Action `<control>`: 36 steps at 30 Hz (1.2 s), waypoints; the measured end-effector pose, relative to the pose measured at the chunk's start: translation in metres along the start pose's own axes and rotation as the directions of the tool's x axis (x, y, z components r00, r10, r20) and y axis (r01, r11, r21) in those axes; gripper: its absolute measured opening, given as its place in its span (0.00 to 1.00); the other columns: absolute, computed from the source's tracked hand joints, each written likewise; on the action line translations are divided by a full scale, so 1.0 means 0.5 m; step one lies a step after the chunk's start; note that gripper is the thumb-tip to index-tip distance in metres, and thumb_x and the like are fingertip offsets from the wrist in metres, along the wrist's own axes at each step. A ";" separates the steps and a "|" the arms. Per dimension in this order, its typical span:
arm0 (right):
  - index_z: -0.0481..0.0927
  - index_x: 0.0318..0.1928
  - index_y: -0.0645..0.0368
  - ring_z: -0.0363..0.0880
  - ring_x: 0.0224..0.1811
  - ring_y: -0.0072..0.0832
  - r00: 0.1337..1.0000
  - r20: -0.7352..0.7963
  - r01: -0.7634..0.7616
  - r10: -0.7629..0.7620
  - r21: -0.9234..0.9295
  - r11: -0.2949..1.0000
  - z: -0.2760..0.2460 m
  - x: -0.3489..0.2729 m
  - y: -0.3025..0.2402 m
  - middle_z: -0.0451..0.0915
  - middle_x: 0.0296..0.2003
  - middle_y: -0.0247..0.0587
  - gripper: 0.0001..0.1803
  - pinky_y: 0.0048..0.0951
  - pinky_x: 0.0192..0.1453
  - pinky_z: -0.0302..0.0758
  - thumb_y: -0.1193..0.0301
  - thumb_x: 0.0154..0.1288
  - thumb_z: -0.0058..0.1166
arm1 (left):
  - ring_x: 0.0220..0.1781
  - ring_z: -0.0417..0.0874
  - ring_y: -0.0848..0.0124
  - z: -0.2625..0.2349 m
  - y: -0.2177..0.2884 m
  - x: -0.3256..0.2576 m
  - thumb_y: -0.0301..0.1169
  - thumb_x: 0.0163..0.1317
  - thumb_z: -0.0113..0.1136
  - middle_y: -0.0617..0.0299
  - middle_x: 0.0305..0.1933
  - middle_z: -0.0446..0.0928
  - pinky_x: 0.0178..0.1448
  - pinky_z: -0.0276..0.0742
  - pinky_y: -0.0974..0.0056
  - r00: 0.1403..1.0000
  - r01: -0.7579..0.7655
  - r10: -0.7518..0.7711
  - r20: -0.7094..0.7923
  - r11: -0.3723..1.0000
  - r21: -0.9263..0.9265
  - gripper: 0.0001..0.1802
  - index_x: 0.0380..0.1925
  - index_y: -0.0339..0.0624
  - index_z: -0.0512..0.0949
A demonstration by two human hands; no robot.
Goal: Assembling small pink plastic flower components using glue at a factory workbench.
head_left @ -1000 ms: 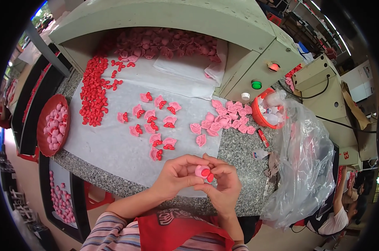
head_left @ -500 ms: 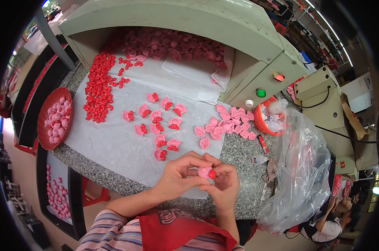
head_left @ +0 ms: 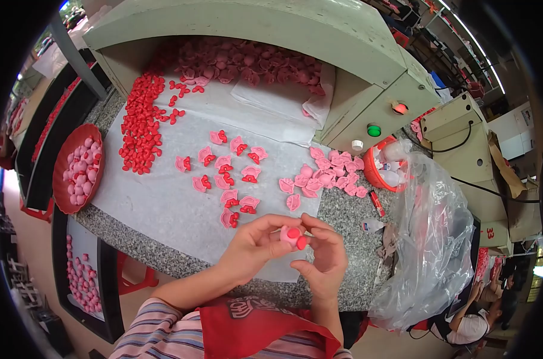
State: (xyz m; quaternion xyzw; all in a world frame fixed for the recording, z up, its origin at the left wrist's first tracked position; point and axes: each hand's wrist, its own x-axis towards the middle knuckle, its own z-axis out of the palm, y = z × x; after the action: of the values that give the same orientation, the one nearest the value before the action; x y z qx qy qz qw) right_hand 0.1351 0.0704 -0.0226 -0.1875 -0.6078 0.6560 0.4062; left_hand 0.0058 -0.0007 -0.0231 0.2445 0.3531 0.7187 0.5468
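My left hand (head_left: pixel 250 246) pinches a small pink moulded piece with red parts (head_left: pixel 290 235) between thumb and fingers, above the near edge of the white sheet (head_left: pixel 164 209). My right hand (head_left: pixel 327 263) is close beside it on the right. Its thumb stands apart from its fingers, whose tips are near or touching the piece's red end; which of the two I cannot tell. Beyond my hands lie several pink pieces paired with red bow-shaped ones (head_left: pixel 222 163). Loose pink shell-like pieces (head_left: pixel 325 173) are heaped to their right.
Small red bow-shaped pieces (head_left: pixel 141 128) cover the sheet's left side. A red bowl (head_left: pixel 61 185) holds pink balls at far left. Behind stands a green-grey machine housing (head_left: pixel 241 21) over a pink pile. An orange basket (head_left: pixel 374 173), glue bottle (head_left: pixel 372 225) and clear plastic bag (head_left: pixel 430 251) are at right.
The pink piece has been turned and raised slightly, so more of its red shows. My right thumb has come away from it, opening a gap to the fingers.
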 end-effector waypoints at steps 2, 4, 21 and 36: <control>0.70 0.44 0.63 0.73 0.50 0.35 0.997 -0.067 0.032 -0.036 -0.061 0.998 0.015 0.000 -0.018 0.70 0.50 0.51 0.26 0.32 0.55 0.70 0.80 0.41 0.66 | 0.47 0.77 0.64 -0.016 -0.007 0.000 0.22 0.55 0.57 0.54 0.45 0.74 0.52 0.76 0.64 0.978 0.199 -0.208 0.012 0.918 -0.342 0.18 0.48 0.38 0.70; 0.73 0.42 0.62 0.75 0.46 0.34 0.996 -0.030 0.068 -0.088 -0.418 0.906 0.020 -0.003 -0.028 0.73 0.47 0.47 0.24 0.30 0.49 0.73 0.79 0.41 0.66 | 0.47 0.77 0.60 -0.029 -0.022 -0.003 0.25 0.57 0.56 0.52 0.46 0.74 0.53 0.75 0.61 0.961 0.274 -0.259 0.094 0.868 -0.415 0.18 0.48 0.38 0.69; 0.74 0.32 0.67 0.74 0.45 0.34 0.996 -0.086 -0.006 -0.027 -0.362 0.932 0.063 -0.001 -0.005 0.74 0.43 0.53 0.11 0.30 0.50 0.72 0.88 0.46 0.56 | 0.47 0.76 0.71 -0.066 -0.033 -0.018 0.20 0.53 0.57 0.57 0.46 0.74 0.50 0.75 0.64 0.991 0.125 -0.098 0.094 0.925 -0.358 0.19 0.47 0.36 0.71; 0.75 0.38 0.67 0.74 0.47 0.33 0.992 0.080 0.120 -0.101 -0.280 0.953 0.124 0.041 0.001 0.72 0.48 0.54 0.17 0.31 0.53 0.71 0.86 0.44 0.59 | 0.51 0.74 0.66 -0.113 -0.010 -0.025 0.21 0.54 0.57 0.55 0.51 0.72 0.55 0.71 0.62 0.989 0.008 0.075 0.125 0.830 -0.557 0.20 0.48 0.40 0.70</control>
State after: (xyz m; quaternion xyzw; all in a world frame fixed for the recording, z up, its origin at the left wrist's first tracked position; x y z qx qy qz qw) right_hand 0.0767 0.0463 -0.0063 -0.1882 -0.7180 0.5441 0.3912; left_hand -0.0292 -0.0256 -0.0620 0.1317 0.0847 0.7805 0.6052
